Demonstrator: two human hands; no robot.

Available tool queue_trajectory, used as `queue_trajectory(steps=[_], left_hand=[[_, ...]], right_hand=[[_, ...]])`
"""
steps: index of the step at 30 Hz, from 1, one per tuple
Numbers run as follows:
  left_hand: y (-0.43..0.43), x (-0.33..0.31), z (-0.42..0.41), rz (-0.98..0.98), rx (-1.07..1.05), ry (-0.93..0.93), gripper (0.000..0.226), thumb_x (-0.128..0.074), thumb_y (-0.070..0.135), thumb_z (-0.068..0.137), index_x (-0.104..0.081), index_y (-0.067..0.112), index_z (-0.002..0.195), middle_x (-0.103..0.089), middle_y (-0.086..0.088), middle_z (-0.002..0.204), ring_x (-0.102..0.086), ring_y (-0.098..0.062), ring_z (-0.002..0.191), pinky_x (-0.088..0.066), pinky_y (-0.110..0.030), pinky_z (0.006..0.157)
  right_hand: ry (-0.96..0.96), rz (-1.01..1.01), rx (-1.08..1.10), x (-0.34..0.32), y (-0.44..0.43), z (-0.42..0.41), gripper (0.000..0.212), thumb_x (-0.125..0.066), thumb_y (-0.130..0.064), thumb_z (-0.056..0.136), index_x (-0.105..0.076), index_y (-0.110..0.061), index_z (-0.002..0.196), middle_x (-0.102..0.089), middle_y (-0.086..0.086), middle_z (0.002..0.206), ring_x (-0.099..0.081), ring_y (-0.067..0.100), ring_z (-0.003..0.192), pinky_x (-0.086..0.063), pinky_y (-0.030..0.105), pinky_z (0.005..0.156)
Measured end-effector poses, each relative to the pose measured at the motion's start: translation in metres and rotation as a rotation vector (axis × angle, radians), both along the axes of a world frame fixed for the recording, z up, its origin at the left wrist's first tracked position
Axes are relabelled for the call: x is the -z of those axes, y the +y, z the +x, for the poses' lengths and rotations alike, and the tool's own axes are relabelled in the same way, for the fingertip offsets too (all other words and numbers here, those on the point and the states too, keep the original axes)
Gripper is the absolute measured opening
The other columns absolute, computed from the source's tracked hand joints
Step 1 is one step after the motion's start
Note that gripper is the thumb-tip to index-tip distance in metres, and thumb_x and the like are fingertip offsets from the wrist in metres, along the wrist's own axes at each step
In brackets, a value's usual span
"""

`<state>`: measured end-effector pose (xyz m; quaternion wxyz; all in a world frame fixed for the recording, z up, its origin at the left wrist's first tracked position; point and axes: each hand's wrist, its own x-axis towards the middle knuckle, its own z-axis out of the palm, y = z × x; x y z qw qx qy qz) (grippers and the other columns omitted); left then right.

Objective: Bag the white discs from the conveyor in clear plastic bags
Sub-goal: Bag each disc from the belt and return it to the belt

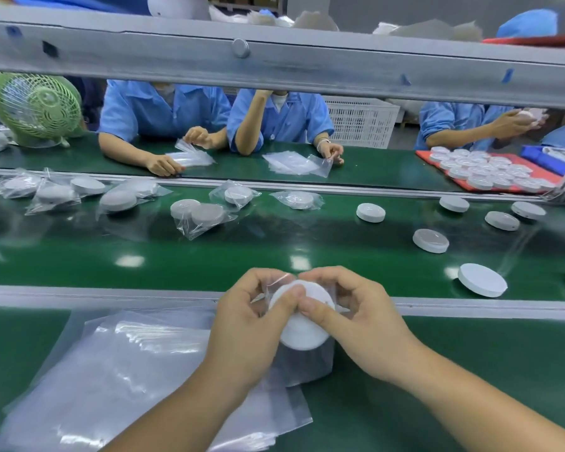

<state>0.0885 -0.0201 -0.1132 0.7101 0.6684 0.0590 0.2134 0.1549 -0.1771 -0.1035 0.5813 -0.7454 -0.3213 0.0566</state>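
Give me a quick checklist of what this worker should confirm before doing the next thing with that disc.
1. Grip: left hand and right hand both pinch the white disc. Ok.
2. Bag at the disc: clear bag film shows above and below it. Ok.
3. Disc fully inside, mouth ready to close: cannot tell.
4. Landing spot: bare belt lies straight ahead of the hands. Ok.
5. Spare bags: pile of bags lies by the left arm. Ok.
6. More work: loose disc waits on the belt to the right. Ok.
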Motion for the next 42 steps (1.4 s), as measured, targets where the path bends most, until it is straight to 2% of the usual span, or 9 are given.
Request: queue_trajectory(steps=[6, 12, 15, 17, 24, 27, 33, 37, 42], left_hand=[[0.006, 0.000, 0.038, 0.050, 0.017, 0.108, 0.004, -0.067, 0.029, 0.096, -0.066, 0.029, 0.100, -0.076, 0.005, 0.095, -0.070, -0.005, 0.085, -0.051, -0.012, 0.067], [0.069, 0.011, 0.078, 0.669, -0.043, 0.276, 0.021, -0.068, 0.036, 0.094, -0.060, 0.034, 0.113, -0.066, 0.019, 0.103, -0.059, -0.003, 0.101, -0.047, -0.024, 0.090], [0.107, 0.019, 0.079, 1.062, 0.001, 0.429, 0.024, -0.067, 0.040, 0.092, -0.063, 0.038, 0.116, -0.066, 0.022, 0.105, -0.059, -0.006, 0.106, -0.049, -0.030, 0.094], [0.126, 0.020, 0.077, 1.154, -0.019, 0.462, 0.023, -0.066, 0.041, 0.090, -0.065, 0.039, 0.114, -0.067, 0.021, 0.103, -0.060, -0.008, 0.105, -0.051, -0.032, 0.096], [0.186, 0.014, 0.061, 1.249, -0.227, 0.609, 0.008, -0.063, 0.044, 0.090, -0.066, 0.040, 0.096, -0.070, 0.022, 0.090, -0.060, -0.015, 0.103, -0.054, -0.033, 0.088], [0.156, 0.008, 0.059, 1.161, -0.157, 0.499, 0.002, -0.067, 0.040, 0.088, -0.068, 0.040, 0.091, -0.070, 0.025, 0.088, -0.064, -0.006, 0.093, -0.052, -0.026, 0.080], [0.042, -0.019, 0.021, 1.139, 0.154, 0.208, 0.023, -0.054, 0.062, 0.080, -0.067, 0.045, 0.088, -0.064, 0.034, 0.089, -0.056, 0.011, 0.088, -0.051, -0.022, 0.075], [0.023, -0.007, -0.023, 1.411, 0.238, 0.170, 0.033, -0.045, 0.062, 0.090, -0.068, 0.044, 0.105, -0.065, 0.021, 0.101, -0.055, -0.003, 0.095, -0.052, -0.030, 0.081], [0.024, 0.023, -0.041, 1.318, 0.312, 0.231, 0.035, -0.044, 0.060, 0.099, -0.062, 0.051, 0.126, -0.057, 0.027, 0.129, -0.041, 0.004, 0.120, -0.041, -0.020, 0.097]], right_hand=[[-0.262, -0.343, 0.138, 0.010, 0.014, 0.045, 0.051, -0.049, -0.050, 0.101, -0.040, -0.019, 0.062, -0.038, -0.009, 0.055, -0.034, 0.009, 0.053, -0.027, 0.022, 0.050], [0.319, 0.002, 0.460, -0.006, 0.044, 0.136, 0.033, -0.043, -0.026, 0.109, -0.061, -0.009, 0.088, -0.065, 0.015, 0.079, -0.059, 0.018, 0.056, -0.052, 0.030, 0.059], [0.529, 0.040, 0.338, -0.004, 0.044, 0.165, 0.017, -0.047, -0.020, 0.109, -0.059, -0.014, 0.119, -0.067, 0.022, 0.126, -0.071, 0.033, 0.099, -0.060, 0.041, 0.090], [0.515, -0.050, 0.329, 0.007, 0.040, 0.168, 0.020, -0.050, -0.021, 0.108, -0.061, -0.018, 0.125, -0.063, 0.018, 0.136, -0.067, 0.034, 0.115, -0.058, 0.045, 0.098], [0.166, -0.175, 0.495, 0.019, -0.003, 0.150, 0.010, -0.063, -0.023, 0.099, -0.069, -0.030, 0.101, -0.077, -0.012, 0.089, -0.075, 0.008, 0.077, -0.053, 0.028, 0.067], [-0.049, -0.465, 0.661, 0.014, -0.047, 0.152, 0.007, -0.061, -0.043, 0.093, -0.067, -0.042, 0.096, -0.072, -0.020, 0.092, -0.069, 0.012, 0.093, -0.051, 0.033, 0.079], [0.021, -1.193, 0.719, 0.033, -0.135, 0.163, 0.063, -0.043, -0.076, 0.086, -0.042, -0.048, 0.143, -0.050, 0.002, 0.147, -0.047, 0.034, 0.133, -0.040, 0.048, 0.103], [-0.108, -1.019, 0.737, 0.043, -0.148, 0.153, 0.050, -0.047, -0.056, 0.088, -0.048, -0.033, 0.132, -0.061, 0.004, 0.109, -0.057, 0.032, 0.099, -0.046, 0.041, 0.079], [-0.194, -0.500, 0.519, 0.026, -0.113, 0.110, 0.020, -0.052, -0.048, 0.101, -0.063, -0.039, 0.116, -0.069, -0.004, 0.101, -0.061, 0.013, 0.094, -0.044, 0.030, 0.075]])
